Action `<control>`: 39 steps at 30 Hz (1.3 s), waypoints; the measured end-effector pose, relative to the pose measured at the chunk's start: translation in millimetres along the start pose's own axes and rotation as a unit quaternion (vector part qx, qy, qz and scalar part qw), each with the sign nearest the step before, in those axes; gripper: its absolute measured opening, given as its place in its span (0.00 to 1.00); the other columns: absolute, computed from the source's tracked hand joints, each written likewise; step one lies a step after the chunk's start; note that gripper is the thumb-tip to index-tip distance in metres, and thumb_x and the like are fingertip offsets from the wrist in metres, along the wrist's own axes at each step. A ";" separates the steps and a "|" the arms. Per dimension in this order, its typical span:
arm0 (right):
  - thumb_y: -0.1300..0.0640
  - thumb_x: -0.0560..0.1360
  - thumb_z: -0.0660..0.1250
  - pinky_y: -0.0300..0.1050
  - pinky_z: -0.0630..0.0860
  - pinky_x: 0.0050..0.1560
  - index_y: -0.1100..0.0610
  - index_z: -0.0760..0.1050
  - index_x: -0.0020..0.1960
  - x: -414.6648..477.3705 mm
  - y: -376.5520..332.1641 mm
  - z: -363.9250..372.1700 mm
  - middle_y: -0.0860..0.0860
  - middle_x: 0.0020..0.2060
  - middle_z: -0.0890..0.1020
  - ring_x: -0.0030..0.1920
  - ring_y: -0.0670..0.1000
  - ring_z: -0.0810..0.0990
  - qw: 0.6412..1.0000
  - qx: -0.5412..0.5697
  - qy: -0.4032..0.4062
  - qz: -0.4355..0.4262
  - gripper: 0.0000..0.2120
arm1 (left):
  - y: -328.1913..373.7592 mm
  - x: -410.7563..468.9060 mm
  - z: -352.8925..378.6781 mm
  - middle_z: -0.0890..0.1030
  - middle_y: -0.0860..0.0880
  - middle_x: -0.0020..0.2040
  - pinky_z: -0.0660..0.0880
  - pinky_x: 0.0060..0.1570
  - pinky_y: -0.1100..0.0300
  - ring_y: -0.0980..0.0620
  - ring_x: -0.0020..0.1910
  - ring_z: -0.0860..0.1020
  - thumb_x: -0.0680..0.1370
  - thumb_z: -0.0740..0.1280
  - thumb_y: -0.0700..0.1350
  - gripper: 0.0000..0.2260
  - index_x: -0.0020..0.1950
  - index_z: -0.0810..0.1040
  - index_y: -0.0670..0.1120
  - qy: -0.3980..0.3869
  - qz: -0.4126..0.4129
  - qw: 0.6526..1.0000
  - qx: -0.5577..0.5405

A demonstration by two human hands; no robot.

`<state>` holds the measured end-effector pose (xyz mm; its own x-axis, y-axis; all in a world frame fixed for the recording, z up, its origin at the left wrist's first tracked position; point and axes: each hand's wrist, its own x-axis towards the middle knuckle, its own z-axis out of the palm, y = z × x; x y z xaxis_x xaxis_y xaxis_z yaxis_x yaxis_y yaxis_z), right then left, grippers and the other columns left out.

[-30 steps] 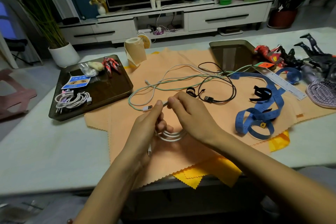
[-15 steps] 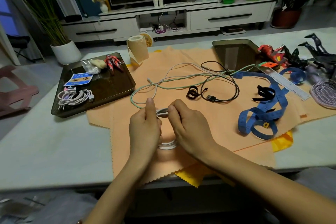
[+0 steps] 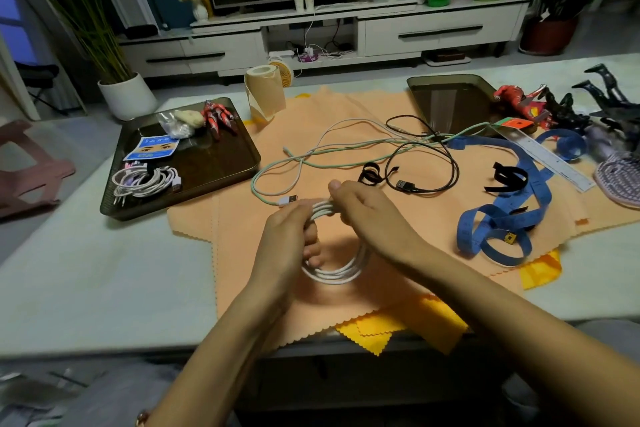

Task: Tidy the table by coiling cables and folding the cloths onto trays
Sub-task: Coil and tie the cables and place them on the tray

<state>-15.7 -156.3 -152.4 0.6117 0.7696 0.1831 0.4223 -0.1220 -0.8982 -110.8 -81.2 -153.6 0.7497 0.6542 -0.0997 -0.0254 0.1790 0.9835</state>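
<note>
A: Holding what?
B: left hand (image 3: pixel 284 243) and right hand (image 3: pixel 367 215) both grip white cable coil (image 3: pixel 332 276), over orange cloth (image 3: pixel 242 253).
A: Trays?
B: dark tray (image 3: pixel 221 163), far left, has coiled cable bundle (image 3: pixel 145 180).

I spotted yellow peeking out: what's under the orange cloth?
A yellow cloth pokes out at the orange cloth's near and right edges. Its rest, and anything else beneath, is covered.

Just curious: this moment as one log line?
step: coiling | left hand: grips white cable | right hand: pinches coil top | left tray: one coiled bundle | loose: black cable
</note>
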 end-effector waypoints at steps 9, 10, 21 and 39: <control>0.54 0.78 0.61 0.33 0.69 0.46 0.56 0.79 0.39 3.6 -9.0 -27.4 0.50 0.37 0.81 0.42 0.43 0.77 0.990 0.012 -0.138 0.019 0.13 | -0.1 -0.4 0.7 0.64 0.55 0.21 0.67 0.26 0.63 0.59 0.20 0.63 0.83 0.51 0.44 0.16 0.41 0.73 0.42 -0.006 0.048 0.988 0.150; 0.56 0.78 0.62 0.40 0.70 0.50 0.58 0.78 0.42 3.6 -8.0 -28.0 0.53 0.39 0.81 0.44 0.49 0.77 0.990 -0.004 -0.139 0.014 0.10 | -0.2 0.0 1.0 0.64 0.55 0.21 0.68 0.27 0.63 0.59 0.21 0.63 0.83 0.50 0.45 0.17 0.40 0.73 0.42 -0.010 0.032 0.987 0.159; 0.72 0.74 0.54 0.36 0.61 0.29 0.60 0.76 0.38 5.9 -13.0 -28.3 0.53 0.31 0.74 0.29 0.44 0.67 0.989 0.064 -0.129 0.044 0.15 | -3.5 2.2 -2.0 0.63 0.54 0.19 0.59 0.26 0.62 0.55 0.22 0.61 0.81 0.54 0.44 0.20 0.32 0.74 0.44 0.068 -0.010 0.992 0.102; 0.54 0.78 0.61 0.37 0.76 0.45 0.58 0.71 0.56 0.8 -7.3 -19.3 0.48 0.42 0.76 0.42 0.46 0.76 0.995 0.050 0.056 0.071 0.11 | 5.0 5.2 -8.7 0.59 0.56 0.20 0.59 0.17 0.69 0.60 0.18 0.57 0.81 0.57 0.48 0.15 0.37 0.67 0.43 -0.026 -0.099 0.992 -0.073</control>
<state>-5.4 -166.9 -138.0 0.7334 0.6739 0.0892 0.2603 -0.1572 -0.9526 -112.8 -70.5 -150.5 0.7820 0.5578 -0.2782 0.0333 0.4083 0.9122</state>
